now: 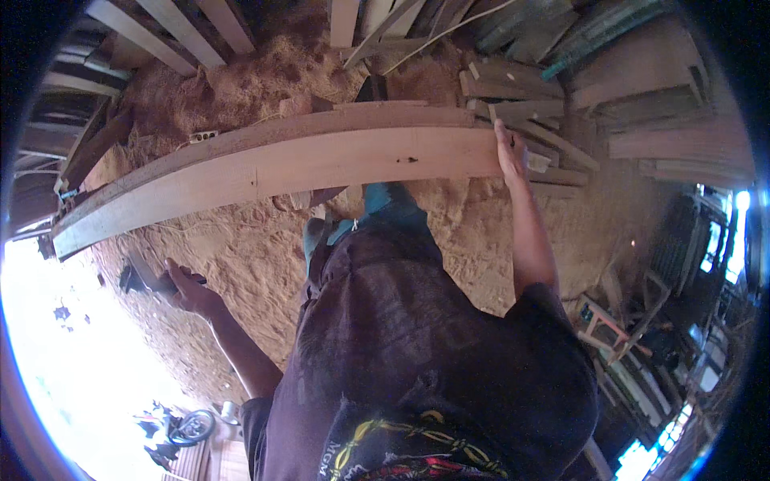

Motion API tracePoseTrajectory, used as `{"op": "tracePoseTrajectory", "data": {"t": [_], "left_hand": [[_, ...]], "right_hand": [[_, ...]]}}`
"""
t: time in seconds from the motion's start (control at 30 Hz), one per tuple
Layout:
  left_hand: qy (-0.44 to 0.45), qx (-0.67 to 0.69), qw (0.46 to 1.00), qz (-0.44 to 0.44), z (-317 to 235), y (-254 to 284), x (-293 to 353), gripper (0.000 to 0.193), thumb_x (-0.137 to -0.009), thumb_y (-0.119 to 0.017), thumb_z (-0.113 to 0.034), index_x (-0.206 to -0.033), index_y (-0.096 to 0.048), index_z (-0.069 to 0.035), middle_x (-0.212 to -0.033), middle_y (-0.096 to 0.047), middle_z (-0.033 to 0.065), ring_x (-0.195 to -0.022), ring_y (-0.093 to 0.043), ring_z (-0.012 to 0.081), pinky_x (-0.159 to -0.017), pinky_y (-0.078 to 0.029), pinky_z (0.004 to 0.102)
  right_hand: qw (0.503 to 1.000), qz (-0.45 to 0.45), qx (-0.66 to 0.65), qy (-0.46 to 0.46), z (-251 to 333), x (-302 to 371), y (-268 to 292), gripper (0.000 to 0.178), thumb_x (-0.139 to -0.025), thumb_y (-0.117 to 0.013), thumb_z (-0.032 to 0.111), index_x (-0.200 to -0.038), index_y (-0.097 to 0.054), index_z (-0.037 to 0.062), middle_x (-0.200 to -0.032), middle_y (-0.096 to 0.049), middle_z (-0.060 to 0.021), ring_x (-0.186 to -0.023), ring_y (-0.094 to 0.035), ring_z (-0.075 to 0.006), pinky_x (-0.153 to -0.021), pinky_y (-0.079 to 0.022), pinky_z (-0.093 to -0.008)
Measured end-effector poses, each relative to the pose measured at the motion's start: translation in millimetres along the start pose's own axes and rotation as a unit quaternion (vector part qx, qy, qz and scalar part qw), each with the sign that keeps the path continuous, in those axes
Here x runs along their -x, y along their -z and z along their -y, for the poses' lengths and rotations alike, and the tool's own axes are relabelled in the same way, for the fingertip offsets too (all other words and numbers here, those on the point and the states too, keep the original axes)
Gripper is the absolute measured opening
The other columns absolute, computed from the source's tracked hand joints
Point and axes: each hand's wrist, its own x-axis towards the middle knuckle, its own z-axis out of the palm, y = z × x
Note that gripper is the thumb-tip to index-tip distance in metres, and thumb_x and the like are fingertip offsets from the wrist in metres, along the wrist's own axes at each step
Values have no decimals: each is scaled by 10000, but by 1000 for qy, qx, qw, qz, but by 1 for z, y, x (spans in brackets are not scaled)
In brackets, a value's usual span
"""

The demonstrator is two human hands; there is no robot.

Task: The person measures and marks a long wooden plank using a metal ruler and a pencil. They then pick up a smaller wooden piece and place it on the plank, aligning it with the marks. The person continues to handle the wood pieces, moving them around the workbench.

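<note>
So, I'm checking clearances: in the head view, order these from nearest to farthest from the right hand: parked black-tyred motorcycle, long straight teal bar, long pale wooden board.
From the right hand:
1. Board: touching, its right end at the hand.
2. Teal bar: apart, upper right.
3. Motorcycle: lower left.

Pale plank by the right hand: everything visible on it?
Long, narrow pale plank, apparently wood, smooth-looking, with a dark knot-like mark toward its right end. It spans crosswise, left end lower in the picture, alongside a rougher brown timber; contact there unclear. The right hand touches its right end. Its curve may be lens distortion.
</note>
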Motion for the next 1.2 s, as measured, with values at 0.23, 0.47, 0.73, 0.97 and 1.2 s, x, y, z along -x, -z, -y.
{"op": "tracePoseTrajectory", "data": {"t": [0.23, 0.47, 0.73, 0.97, 1.2], "left_hand": [[90, 44, 993, -55, 9, -35, 97, 294, -948, -798, -328, -848, -603, -132, -674, -553, -30, -497, -436, 52, -434, -315, 229], [126, 70, 987, -68, -28, -75, 187, 270, -960, -766, -267, -831, -580, -119, -666, -578, 3, -460, -448, 56, -411, -316, 225], [143, 52, 988, 10, -22, -146, 190, 595, -949, -794, -419, -1302, -569, 3, -1165, -726, 128, -954, -736, 172, -607, -510, 261], [137, 37, 989, 42, -10, -209, 176, 677, -838, -913, -342, -1241, -532, 45, -1141, -705, 150, -963, -710, 197, -688, -533, 309], [129, 28, 990, 46, 10, -205, 168, 676, -818, -929, -327, -1243, -542, 30, -1115, -712, 126, -978, -694, 188, -811, -539, 340]], "right_hand": [[999, -7, -8, -45, 18, -33, -5, 959, -908, -650, 702, -1540, -478, 2, -1548, -485, -253, -1435, -467, -357, -1186, -362, -496], [904, -41, -311, 289, 78, -62, 3, 283, -933, -677, 336, -904, -623, 60, -848, -543, 20, -828, -462, -127, -739, -412, -349], [875, 9, -307, 374, 66, -41, 2, 263, -960, -581, 307, -838, -565, 75, -844, -625, -65, -839, -567, -206, -832, -456, -384], [895, 23, -288, 341, 49, -55, -2, 251, -962, -573, 282, -855, -543, 57, -881, -644, -91, -869, -570, -209, -856, -451, -391], [896, 23, -292, 334, 57, -45, 1, 225, -977, -564, 220, -876, -561, 19, -880, -675, -107, -832, -617, -212, -843, -496, -382]]}}
